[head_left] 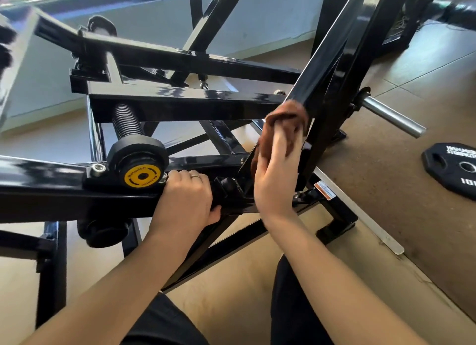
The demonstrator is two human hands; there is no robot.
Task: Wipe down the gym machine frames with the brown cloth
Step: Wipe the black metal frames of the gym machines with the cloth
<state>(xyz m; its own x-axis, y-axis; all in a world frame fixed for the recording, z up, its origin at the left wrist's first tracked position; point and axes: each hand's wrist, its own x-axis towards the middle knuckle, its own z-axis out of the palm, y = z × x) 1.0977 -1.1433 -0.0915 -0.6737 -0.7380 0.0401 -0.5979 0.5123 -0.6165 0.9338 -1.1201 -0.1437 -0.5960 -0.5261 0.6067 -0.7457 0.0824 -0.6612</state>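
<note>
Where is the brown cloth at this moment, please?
In the head view, the brown cloth sits right of centre, pressed by the right hand against the slanted black frame bar, left of the silver steel peg.

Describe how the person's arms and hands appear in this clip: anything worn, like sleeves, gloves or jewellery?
Both forearms are bare as far as the view shows, with no sleeves, gloves, watch or wristband visible. The left hand wears a plain, thin, light metal ring on one finger. The right hand shows no ring on its visible side.
</note>
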